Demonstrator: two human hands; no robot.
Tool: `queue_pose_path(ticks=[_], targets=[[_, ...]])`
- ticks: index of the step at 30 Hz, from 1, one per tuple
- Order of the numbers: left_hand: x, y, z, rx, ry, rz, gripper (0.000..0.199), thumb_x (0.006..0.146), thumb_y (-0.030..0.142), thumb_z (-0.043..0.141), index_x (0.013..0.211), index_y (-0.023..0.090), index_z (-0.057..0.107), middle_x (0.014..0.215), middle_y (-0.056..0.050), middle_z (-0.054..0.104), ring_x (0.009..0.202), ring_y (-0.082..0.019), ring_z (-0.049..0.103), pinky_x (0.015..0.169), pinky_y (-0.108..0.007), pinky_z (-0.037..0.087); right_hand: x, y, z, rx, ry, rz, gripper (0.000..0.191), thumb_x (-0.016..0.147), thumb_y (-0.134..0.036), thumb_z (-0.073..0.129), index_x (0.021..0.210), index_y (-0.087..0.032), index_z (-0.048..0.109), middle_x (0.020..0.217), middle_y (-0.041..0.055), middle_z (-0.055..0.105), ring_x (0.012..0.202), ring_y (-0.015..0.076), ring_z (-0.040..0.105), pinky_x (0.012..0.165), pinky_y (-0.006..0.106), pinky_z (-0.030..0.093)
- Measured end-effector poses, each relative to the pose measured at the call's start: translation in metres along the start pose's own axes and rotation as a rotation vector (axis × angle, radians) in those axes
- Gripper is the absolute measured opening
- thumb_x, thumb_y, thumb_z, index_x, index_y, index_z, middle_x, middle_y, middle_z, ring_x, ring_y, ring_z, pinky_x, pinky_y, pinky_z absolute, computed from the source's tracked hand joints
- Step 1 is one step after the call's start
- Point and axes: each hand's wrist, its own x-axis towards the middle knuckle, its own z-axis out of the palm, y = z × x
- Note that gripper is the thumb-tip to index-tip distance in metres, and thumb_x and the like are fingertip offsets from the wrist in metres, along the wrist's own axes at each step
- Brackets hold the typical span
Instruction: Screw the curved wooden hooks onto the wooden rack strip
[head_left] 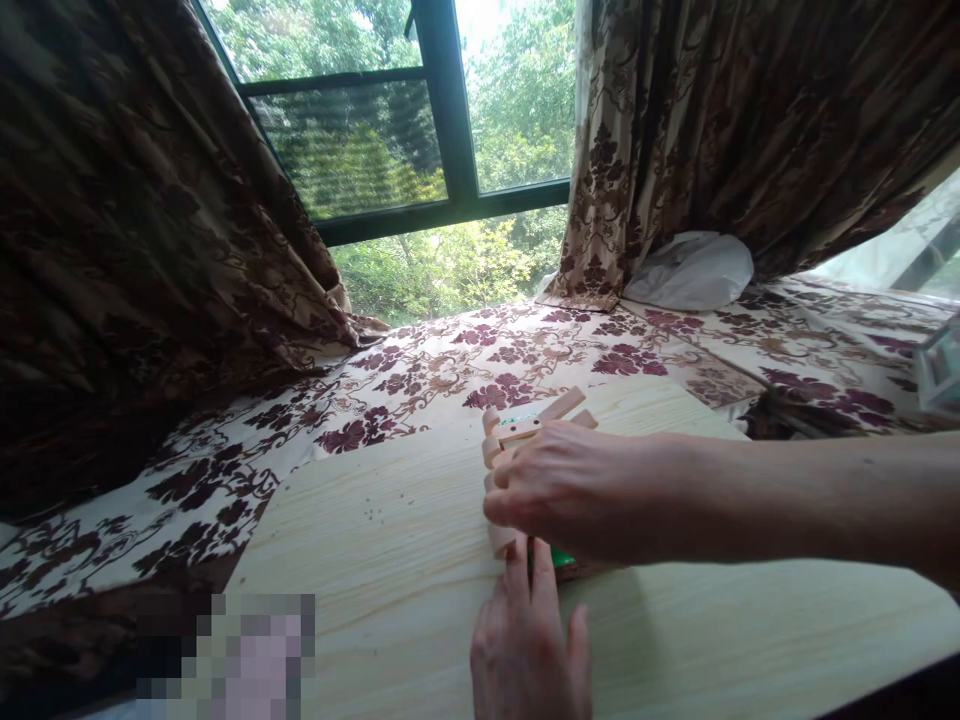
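A small assembly of pale wooden pieces (521,430) lies on the light wooden board, with dark holes in one strip and rounded pieces along its left side. My right hand (547,490) reaches in from the right over it, its fingers curled closed. What they hold, if anything, is hidden. My left hand (525,640) comes up from the bottom edge, fingers stretched out and fingertips against the near end of the assembly. Between the hands shows a bright green part (559,556). My right hand covers most of the middle of the assembly.
Several tiny dark bits (382,508) lie on the wooden board (337,580) left of the hands. Behind is a floral cloth (442,370) below a window. A white bag (694,270) rests by the curtain, and a clear box (937,365) stands at the far right.
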Motion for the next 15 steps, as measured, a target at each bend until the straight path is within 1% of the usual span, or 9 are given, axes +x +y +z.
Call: queue_pose_path(ticks=[2,5,6,8,10,12,14,15], targets=[[0.0001,0.0004,0.0003,0.004,0.007,-0.004,0.048,0.078,0.02,0.051,0.126,0.014,0.053,0.126,-0.018,0.056,0.097,-0.024,0.064,0.075,-0.031,0.055,0.0033,-0.0013,0.0006,-0.002,-0.037,0.052,0.008,0.073,-0.009,0.053,0.074,-0.016,0.055,0.073,0.0044,0.063,0.061,0.0151,0.054,0.05,0.03,0.03],[0.0,0.0018,0.0019,0.015,0.025,-0.017,0.051,0.078,0.02,0.05,0.129,0.015,0.05,0.131,-0.017,0.053,0.104,-0.024,0.062,0.077,-0.031,0.055,0.0079,-0.0038,-0.0001,-0.043,-0.062,0.227,0.004,0.078,-0.014,0.051,0.076,-0.014,0.055,0.068,0.0068,0.062,0.05,0.0137,0.049,0.041,0.028,0.025],[-0.0001,0.0022,0.0024,0.019,0.031,-0.022,0.052,0.078,0.019,0.05,0.13,0.015,0.048,0.132,-0.016,0.052,0.105,-0.024,0.061,0.078,-0.031,0.055,0.0086,-0.0045,-0.0005,-0.062,-0.048,0.283,0.007,0.081,-0.017,0.05,0.076,-0.014,0.054,0.067,0.0075,0.062,0.048,0.0134,0.047,0.04,0.028,0.023],[-0.0004,0.0025,0.0031,0.028,0.041,-0.023,0.054,0.078,0.018,0.049,0.132,0.015,0.047,0.133,-0.016,0.052,0.106,-0.024,0.061,0.078,-0.031,0.055,0.0079,-0.0052,-0.0016,-0.076,-0.032,0.326,0.013,0.084,-0.02,0.048,0.074,-0.014,0.054,0.063,0.0074,0.061,0.045,0.0128,0.046,0.04,0.028,0.021],[-0.0008,0.0019,0.0036,0.038,0.046,-0.012,0.051,0.079,0.017,0.048,0.13,0.014,0.049,0.132,-0.016,0.053,0.105,-0.024,0.061,0.078,-0.032,0.055,0.0051,-0.0049,-0.0026,-0.074,-0.016,0.268,0.011,0.083,-0.018,0.05,0.074,-0.014,0.054,0.065,0.0063,0.061,0.047,0.0127,0.048,0.042,0.029,0.022],[-0.0013,0.0008,0.0037,0.046,0.04,0.002,0.048,0.079,0.018,0.048,0.127,0.014,0.052,0.13,-0.018,0.054,0.103,-0.025,0.062,0.079,-0.033,0.055,0.0015,-0.0035,-0.0027,-0.056,0.023,0.151,0.007,0.082,-0.015,0.05,0.076,-0.015,0.053,0.069,0.0045,0.061,0.052,0.0132,0.051,0.046,0.03,0.024],[-0.0015,-0.0001,0.0036,0.05,0.037,0.017,0.046,0.08,0.019,0.049,0.125,0.014,0.054,0.127,-0.018,0.056,0.101,-0.026,0.063,0.079,-0.034,0.055,-0.0007,-0.0016,-0.0016,-0.027,0.05,0.045,0.008,0.083,-0.012,0.049,0.077,-0.016,0.053,0.072,0.0034,0.062,0.06,0.0135,0.054,0.049,0.03,0.026],[-0.0014,-0.0001,0.0035,0.051,0.036,0.018,0.046,0.08,0.02,0.049,0.126,0.014,0.053,0.126,-0.018,0.057,0.101,-0.026,0.063,0.079,-0.034,0.055,-0.0009,-0.0006,-0.0006,-0.008,0.041,0.016,0.01,0.084,-0.012,0.048,0.076,-0.016,0.052,0.072,0.0033,0.062,0.061,0.0133,0.054,0.05,0.03,0.027]])
